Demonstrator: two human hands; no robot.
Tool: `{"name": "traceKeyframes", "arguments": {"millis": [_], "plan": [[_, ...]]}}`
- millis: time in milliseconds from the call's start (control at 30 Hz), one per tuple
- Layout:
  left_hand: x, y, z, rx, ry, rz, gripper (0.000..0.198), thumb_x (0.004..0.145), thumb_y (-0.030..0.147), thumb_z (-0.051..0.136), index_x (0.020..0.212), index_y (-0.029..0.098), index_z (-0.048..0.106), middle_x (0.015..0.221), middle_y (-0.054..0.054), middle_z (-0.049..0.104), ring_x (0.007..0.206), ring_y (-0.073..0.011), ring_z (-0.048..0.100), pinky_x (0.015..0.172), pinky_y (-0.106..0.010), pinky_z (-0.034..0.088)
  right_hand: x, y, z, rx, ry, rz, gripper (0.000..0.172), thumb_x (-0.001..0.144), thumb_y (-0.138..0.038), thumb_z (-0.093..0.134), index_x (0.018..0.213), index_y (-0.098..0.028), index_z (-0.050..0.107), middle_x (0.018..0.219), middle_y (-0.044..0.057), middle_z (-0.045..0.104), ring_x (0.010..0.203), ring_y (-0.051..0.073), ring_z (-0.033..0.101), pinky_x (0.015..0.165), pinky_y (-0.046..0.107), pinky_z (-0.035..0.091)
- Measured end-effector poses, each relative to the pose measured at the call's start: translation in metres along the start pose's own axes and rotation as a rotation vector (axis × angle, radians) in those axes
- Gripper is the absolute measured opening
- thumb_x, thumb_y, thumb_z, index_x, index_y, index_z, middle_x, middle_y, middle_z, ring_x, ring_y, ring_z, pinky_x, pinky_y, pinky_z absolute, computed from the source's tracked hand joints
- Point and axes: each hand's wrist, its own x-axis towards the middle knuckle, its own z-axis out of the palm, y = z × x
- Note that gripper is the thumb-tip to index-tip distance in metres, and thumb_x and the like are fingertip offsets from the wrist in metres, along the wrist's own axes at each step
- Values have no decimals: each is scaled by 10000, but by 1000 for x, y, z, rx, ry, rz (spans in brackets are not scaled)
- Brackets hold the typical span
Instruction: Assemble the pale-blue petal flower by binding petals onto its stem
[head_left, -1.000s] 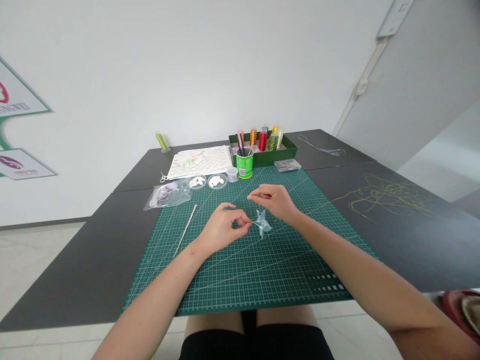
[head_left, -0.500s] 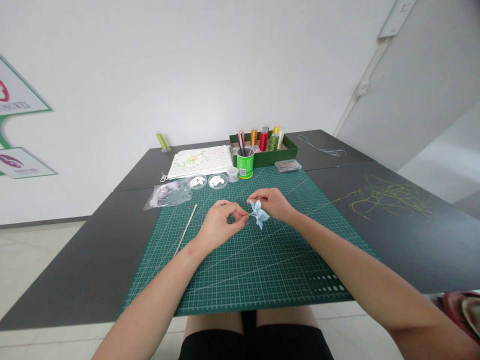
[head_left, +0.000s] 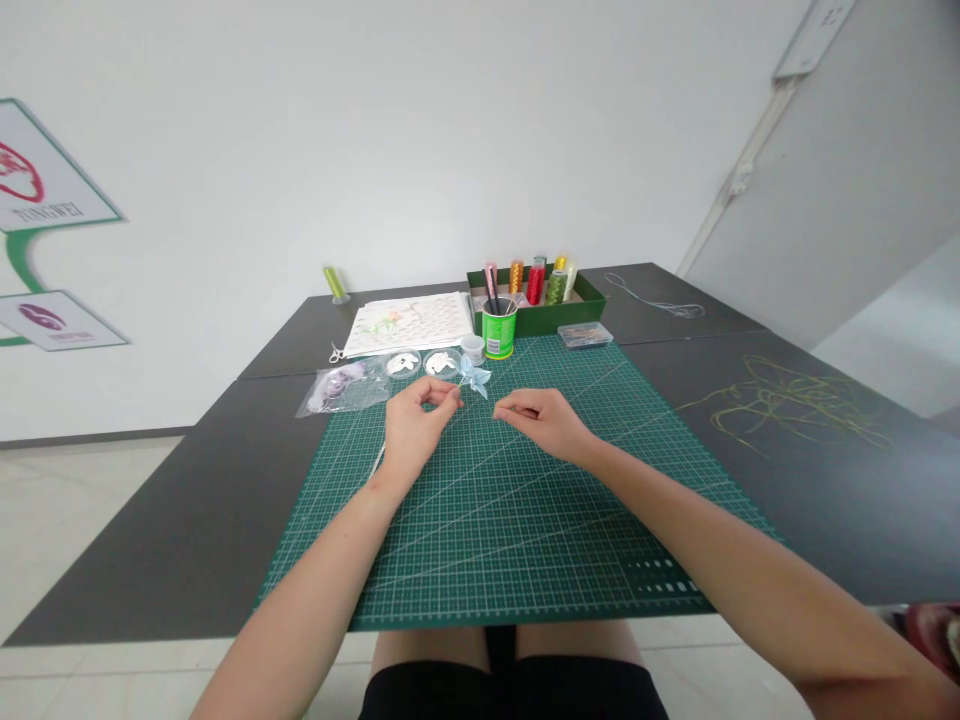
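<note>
A small pale blue flower (head_left: 474,378) is raised above the green cutting mat (head_left: 510,520), just in front of the green can. My left hand (head_left: 416,425) pinches its thin stem between thumb and fingertips. My right hand (head_left: 541,418) hovers a little to the right with its fingers curled in a pinch; a fine thread seems to run from it, too thin to be sure. A metal rod (head_left: 375,462) lies on the mat, partly under my left wrist.
Behind the hands stand a green can of tools (head_left: 499,330), a green box with thread spools (head_left: 536,290), two round dishes (head_left: 421,363), a small clear box (head_left: 584,335), a plastic bag (head_left: 341,387) and a printed sheet (head_left: 409,322). Tangled yellow-green thread (head_left: 795,405) lies right.
My left hand has carried the blue flower up and away from me, toward the can. My right hand has let go of the flower and stays apart from it.
</note>
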Motion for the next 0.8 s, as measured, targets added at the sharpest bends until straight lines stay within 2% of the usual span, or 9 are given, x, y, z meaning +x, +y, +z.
{"name": "traceKeyframes", "arguments": {"millis": [300,500,567,633,733,800], "plan": [[3,-7,1,-14,-37,-76,168,799,327,633,784,175,701,682,-3,736,634,-151,665,668,-256,488,-9,-14,3,-187,17,-238,241,968,-288,550,852,-190,737,640,-6,618,568,98,523,580,219,376],[3,-11,2,163,-89,24,126,825,282,626,792,198,715,702,13,742,667,-155,681,684,-261,482,-9,-17,1,-267,118,-362,235,980,-274,541,869,-181,726,635,-8,628,560,90,541,564,204,389],[2,-12,3,249,-126,74,110,836,254,630,785,209,716,712,17,744,677,-158,684,728,-282,482,-9,-18,-1,-287,157,-383,230,979,-270,544,866,-182,724,630,-9,625,557,89,541,562,203,394],[0,-13,4,349,-158,148,98,846,233,638,783,218,712,710,26,740,687,-158,678,845,-329,468,-9,-19,-3,-297,190,-397,215,973,-262,555,870,-178,725,635,-6,626,562,89,547,564,202,400],[-3,-12,6,467,-256,281,96,873,207,625,829,231,707,719,50,736,683,-137,662,1019,-405,370,-8,-19,-6,-306,232,-396,204,969,-256,563,881,-179,730,653,-1,634,577,91,559,569,203,406],[-5,-11,7,508,-340,352,110,894,201,604,848,230,699,739,58,738,669,-121,651,1057,-419,328,-7,-18,-8,-311,256,-379,212,971,-266,561,877,-186,733,651,-2,631,576,91,554,570,205,406]]}}
